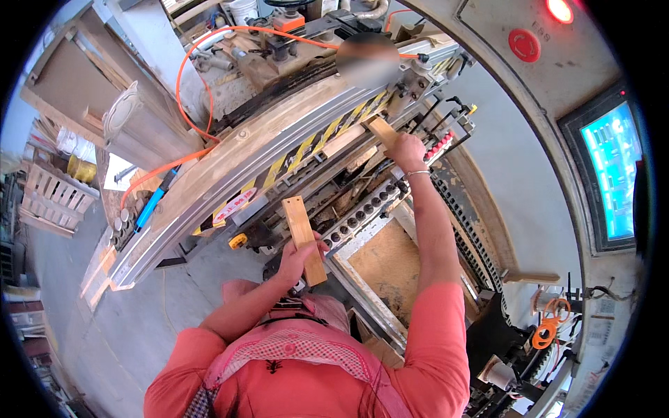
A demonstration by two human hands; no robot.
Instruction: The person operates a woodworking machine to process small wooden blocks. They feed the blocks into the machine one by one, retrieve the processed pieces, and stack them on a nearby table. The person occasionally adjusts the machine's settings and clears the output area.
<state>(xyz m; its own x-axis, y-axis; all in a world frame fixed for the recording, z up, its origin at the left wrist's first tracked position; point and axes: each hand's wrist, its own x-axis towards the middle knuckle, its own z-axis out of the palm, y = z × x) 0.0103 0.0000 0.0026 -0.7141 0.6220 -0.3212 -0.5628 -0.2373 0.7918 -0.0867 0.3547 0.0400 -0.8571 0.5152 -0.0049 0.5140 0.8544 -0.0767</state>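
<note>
My left hand (296, 261) is closed around a flat wooden board (301, 226) with small holes near its upper end. That board is held upright in front of my body, short of the machine. Farther off to the right, my right hand (406, 150) grips a second wooden piece (381, 131) by its near end. This piece lies over the machine's work area, close to a longer pale wooden strip (344, 142) along the striped rail. My right fingers are partly hidden behind the hand.
A yellow-black striped rail (300, 157) crosses ahead of me. A row of black round knobs (359, 216) runs nearby. An orange hose (180, 76) loops over the machine bed. A lit screen (613, 171) and red emergency button (524, 45) are at the right.
</note>
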